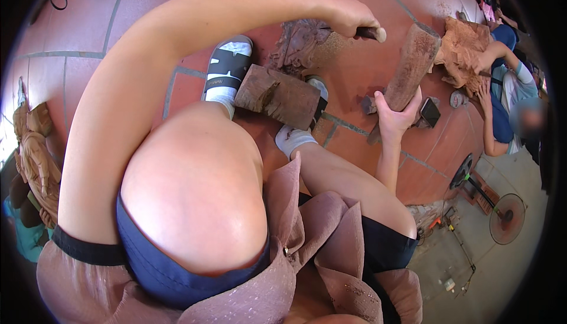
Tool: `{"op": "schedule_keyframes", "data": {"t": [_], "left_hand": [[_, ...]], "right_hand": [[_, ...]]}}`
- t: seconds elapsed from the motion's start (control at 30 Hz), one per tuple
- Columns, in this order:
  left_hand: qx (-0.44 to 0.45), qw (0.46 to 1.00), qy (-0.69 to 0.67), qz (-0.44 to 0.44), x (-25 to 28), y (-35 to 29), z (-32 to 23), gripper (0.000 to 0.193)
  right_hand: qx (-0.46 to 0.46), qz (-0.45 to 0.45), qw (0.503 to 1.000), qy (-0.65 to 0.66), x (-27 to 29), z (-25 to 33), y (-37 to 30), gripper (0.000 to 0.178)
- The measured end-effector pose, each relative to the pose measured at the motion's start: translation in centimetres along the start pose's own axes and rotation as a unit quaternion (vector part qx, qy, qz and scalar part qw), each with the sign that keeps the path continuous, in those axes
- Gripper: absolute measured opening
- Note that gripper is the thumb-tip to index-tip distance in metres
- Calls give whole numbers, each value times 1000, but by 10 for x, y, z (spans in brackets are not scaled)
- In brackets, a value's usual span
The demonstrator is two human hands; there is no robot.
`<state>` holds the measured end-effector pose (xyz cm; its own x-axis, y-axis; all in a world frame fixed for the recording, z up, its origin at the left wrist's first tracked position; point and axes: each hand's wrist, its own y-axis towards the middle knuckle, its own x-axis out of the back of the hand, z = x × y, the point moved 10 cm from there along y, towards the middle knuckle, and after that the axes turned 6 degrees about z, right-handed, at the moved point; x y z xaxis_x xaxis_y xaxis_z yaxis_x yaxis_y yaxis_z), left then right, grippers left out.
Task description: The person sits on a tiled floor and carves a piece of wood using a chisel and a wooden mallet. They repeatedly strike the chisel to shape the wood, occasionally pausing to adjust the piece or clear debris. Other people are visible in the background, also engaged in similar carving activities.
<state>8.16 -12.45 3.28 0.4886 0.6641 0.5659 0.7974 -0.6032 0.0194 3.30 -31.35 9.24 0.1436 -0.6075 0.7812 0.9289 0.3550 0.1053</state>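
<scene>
My left arm arches over my raised knee, and my left hand (pixel 351 17) is closed round a chisel (pixel 372 33). The chisel's pale butt end points right, and its blade side reaches toward a dark reddish-brown wood carving (pixel 298 43) on the floor. Lower right, my right hand (pixel 397 114) grips a thick wooden club (pixel 415 55) near its narrower end. The club's broad end points up and away, apart from the chisel. Between my feet lies a rough brown wood block (pixel 279 97), next to the carving. The tip of the chisel is hard to make out.
At the right another person works on a lighter wood carving (pixel 463 52). A round tin (pixel 458 98) and a dark sharpening-stone-like block (pixel 430 111) lie near my right hand. A fan (pixel 507 218) stands lower right. A carved statue (pixel 38 153) is at far left, with wood dust on the tiled floor (pixel 195 14).
</scene>
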Motion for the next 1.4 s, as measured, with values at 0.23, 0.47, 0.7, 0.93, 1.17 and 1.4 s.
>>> {"op": "schedule_keyframes", "data": {"t": [0.23, 0.47, 0.7, 0.93, 1.17, 1.4], "left_hand": [[-12, 996, 84, 30, -15, 6, -6, 16], [-17, 995, 93, 19, -13, 3, -8, 24], [-22, 998, 44, -49, 15, -22, 5, 29], [0, 928, -236, -288, 79, -75, 33, 28], [266, 761, -432, -405, 17, -221, 118, 30], [295, 671, -518, -440, -19, -256, 142, 39]], "right_hand": [[-15, 6, 1000, -2, -8, -19, -7, 79], [-33, 17, 999, -36, -6, -16, -12, 81], [-45, 60, 997, -30, -23, -23, -10, 77], [-171, 73, 904, 385, -52, -67, -38, 56], [-159, 39, 878, 451, -41, -73, -28, 45], [-122, 34, 882, 454, -30, -74, -18, 45]]}}
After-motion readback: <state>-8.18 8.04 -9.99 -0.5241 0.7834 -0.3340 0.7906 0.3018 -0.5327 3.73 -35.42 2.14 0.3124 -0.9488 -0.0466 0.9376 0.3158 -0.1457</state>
